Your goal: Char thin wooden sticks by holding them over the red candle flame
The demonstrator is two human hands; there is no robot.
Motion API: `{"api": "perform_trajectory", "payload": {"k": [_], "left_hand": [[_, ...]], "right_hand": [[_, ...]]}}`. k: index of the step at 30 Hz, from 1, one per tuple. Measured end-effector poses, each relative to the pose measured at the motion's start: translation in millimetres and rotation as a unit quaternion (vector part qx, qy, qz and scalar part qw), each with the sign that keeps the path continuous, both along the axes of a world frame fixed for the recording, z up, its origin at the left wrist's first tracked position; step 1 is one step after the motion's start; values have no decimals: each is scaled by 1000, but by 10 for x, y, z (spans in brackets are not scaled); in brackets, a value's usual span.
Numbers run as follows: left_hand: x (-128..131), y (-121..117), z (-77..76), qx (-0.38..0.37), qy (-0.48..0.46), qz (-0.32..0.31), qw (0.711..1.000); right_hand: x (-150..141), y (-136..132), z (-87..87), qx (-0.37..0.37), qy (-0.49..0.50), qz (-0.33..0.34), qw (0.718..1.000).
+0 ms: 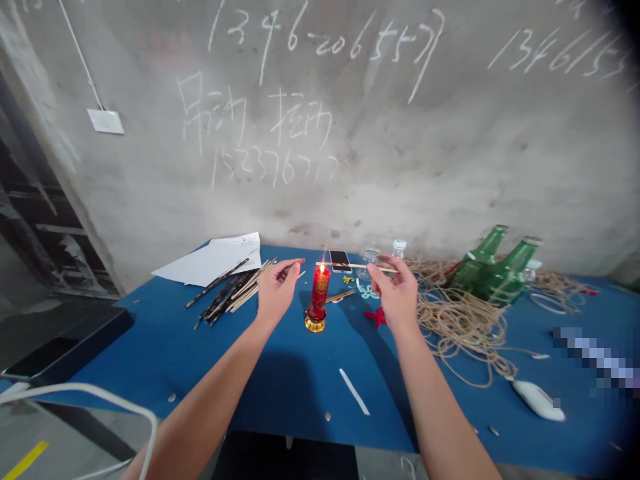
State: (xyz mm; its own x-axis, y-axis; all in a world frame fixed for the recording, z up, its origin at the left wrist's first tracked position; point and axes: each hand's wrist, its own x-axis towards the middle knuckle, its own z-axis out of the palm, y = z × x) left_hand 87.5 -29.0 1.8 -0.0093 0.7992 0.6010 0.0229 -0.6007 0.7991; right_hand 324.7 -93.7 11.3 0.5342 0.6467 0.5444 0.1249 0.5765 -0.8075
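A lit red candle (321, 293) stands upright in a gold holder (315, 325) on the blue table. My right hand (397, 287) pinches a thin wooden stick (345, 265), level, with its far end at the candle flame (323, 269). To the left of the candle is my left hand (277, 290), its fingers closed together; a small pale sliver shows by the fingertips, and I cannot make out whether it is held. Behind that hand lies a bundle of sticks (245, 293), some blackened and some pale.
White papers (200, 257) lie at the back left, a phone (341, 260) behind the candle. Green bottles (510, 270) and tangled cord (460, 327) occupy the right. A red pipe-cleaner shape (376, 317), a white strip (354, 392) and a white spoon-like object (537, 400) are also on the table.
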Motion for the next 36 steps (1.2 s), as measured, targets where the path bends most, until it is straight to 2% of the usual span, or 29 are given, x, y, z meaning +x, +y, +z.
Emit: {"api": "perform_trajectory", "payload": {"k": [9, 23, 36], "left_hand": [[-10, 6, 22, -3, -10, 17, 1000], [35, -15, 27, -21, -21, -28, 999], [7, 28, 3, -43, -22, -20, 999]], "right_hand": [[-22, -36, 29, -10, -20, -6, 1000], [-61, -74, 57, -42, -57, -40, 997], [-9, -69, 56, -64, -47, -68, 994]]}}
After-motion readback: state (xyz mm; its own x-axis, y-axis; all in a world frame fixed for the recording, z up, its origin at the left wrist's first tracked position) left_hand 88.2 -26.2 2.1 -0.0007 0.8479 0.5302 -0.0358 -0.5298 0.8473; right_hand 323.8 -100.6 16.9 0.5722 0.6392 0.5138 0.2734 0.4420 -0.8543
